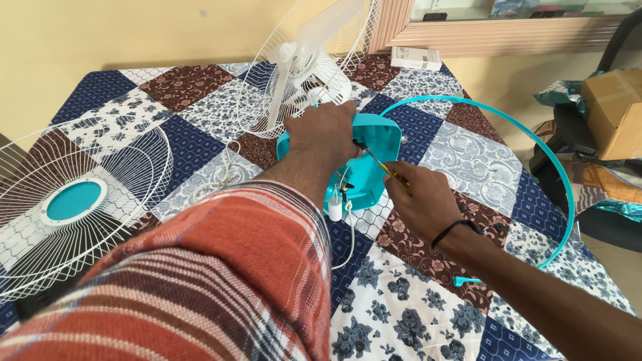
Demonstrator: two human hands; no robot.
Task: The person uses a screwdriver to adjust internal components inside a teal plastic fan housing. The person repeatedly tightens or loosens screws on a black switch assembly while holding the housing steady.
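Note:
My left hand (326, 132) presses down on a turquoise fan motor housing (381, 137) lying on the patchwork cloth. In my right hand (421, 200) is a thin screwdriver (381, 164) with a yellow handle, its tip angled up-left against the housing near my left fingers. A white capacitor (335, 208) and white wires (349, 230) hang out of the housing's near end. Behind my left hand the white fan blades and rear grille (304, 63) stand tilted upward, still attached to the housing. My plaid left sleeve (221, 274) fills the foreground.
A white front grille with a turquoise centre disc (73, 200) lies at the left. A turquoise grille ring (555, 174) curves across the right side. A small white box (416, 58) sits at the far edge. A cardboard box (612, 107) and bags are off the right.

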